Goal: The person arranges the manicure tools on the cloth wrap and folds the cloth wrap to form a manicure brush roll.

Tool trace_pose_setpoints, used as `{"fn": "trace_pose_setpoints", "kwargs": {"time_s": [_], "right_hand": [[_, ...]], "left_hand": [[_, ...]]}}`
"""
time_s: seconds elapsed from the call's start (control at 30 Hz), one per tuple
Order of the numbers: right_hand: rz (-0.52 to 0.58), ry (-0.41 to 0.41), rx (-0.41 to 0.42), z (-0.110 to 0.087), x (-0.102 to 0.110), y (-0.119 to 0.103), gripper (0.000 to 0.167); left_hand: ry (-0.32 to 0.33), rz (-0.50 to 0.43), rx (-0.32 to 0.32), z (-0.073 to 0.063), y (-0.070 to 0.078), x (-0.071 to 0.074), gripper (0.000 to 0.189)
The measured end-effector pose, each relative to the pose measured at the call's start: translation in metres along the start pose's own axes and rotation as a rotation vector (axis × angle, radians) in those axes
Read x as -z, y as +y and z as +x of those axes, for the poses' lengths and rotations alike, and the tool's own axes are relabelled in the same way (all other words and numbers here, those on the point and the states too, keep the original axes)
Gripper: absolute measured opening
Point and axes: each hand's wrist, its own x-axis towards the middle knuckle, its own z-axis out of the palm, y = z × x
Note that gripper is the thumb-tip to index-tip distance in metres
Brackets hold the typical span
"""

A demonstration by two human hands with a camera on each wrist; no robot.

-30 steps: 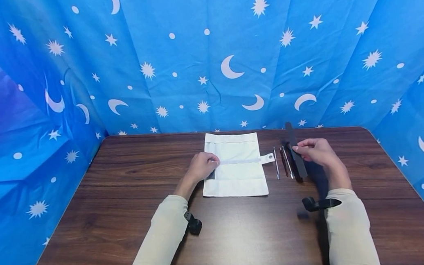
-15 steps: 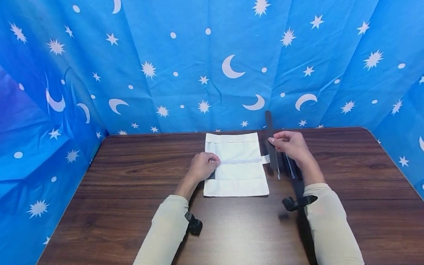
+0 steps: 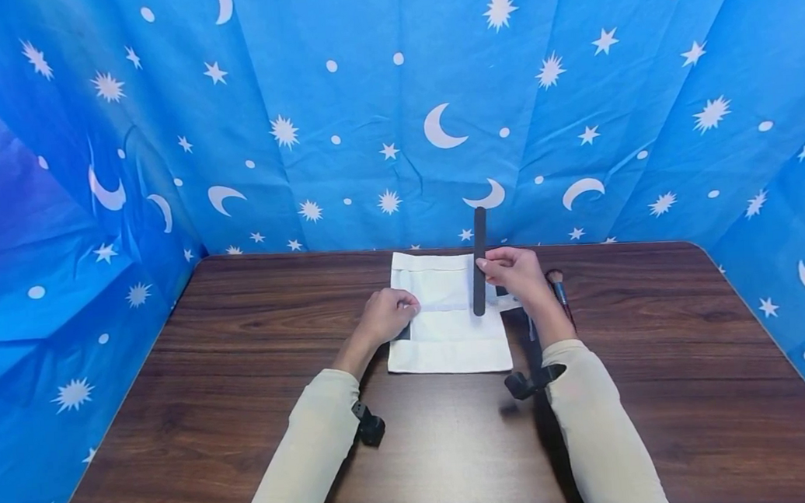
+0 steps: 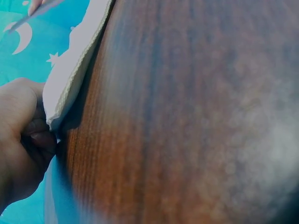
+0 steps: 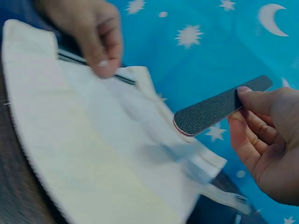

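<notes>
Dark-grey nail file (image 3: pixel 479 260) pinched in right hand (image 3: pixel 514 273), thumb and fingers clamped on its middle, held upright above right part of white cloth pouch (image 3: pixel 448 334). From right wrist view, same nail file (image 5: pixel 219 106) with gritty grey face and thin pink edge, lower tip hanging just over pouch (image 5: pixel 84 154), not touching it. Right hand (image 5: pixel 264 140) curled round upper half of file.

Left hand (image 3: pixel 384 315) resting on left edge of pouch, fingers curled and gripping the cloth there. From left wrist view, left hand (image 4: pixel 21 140) pinching pouch edge (image 4: pixel 70 70), corner lifted slightly off wooden counter (image 4: pixel 187 116). Dark patch showing under left fingers at pouch edge; cannot tell what it is.

Pouch lying flat near far middle of counter (image 3: pixel 246 418), pale strap across its width ending in small tab with metal snap (image 3: pixel 511 303) on right side, partly hidden behind right hand.

Makeup brush (image 3: pixel 558 289) lying on counter just right of right hand, bristles pointing away. Thin metal tools (image 3: pixel 530 327) beside it, mostly hidden by right wrist.

Cream sleeves on both arms, black wrist mounts (image 3: pixel 369 425) strapped near cuffs. Blue cloth backdrop (image 3: pixel 392 104) with white moons and stars enclosing counter on three sides.
</notes>
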Motion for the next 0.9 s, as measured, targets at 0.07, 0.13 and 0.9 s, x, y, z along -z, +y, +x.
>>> {"fn": "trace_pose_setpoints", "kwargs": {"time_s": [0.07,0.13,0.9], "right_hand": [[0.018,0.002,0.0,0.002,-0.009,0.001,0.03],[0.041,0.009,-0.009,0.003,-0.018,0.003,0.028],[0.605,0.108,-0.03,0.02,-0.074,0.027,0.008]], "left_hand": [[0.002,0.001,-0.003,0.0,0.0,0.0,0.012],[0.004,0.003,-0.005,0.0,0.0,0.0,0.012],[0.016,0.022,0.006,-0.001,0.002,-0.002,0.01]]}}
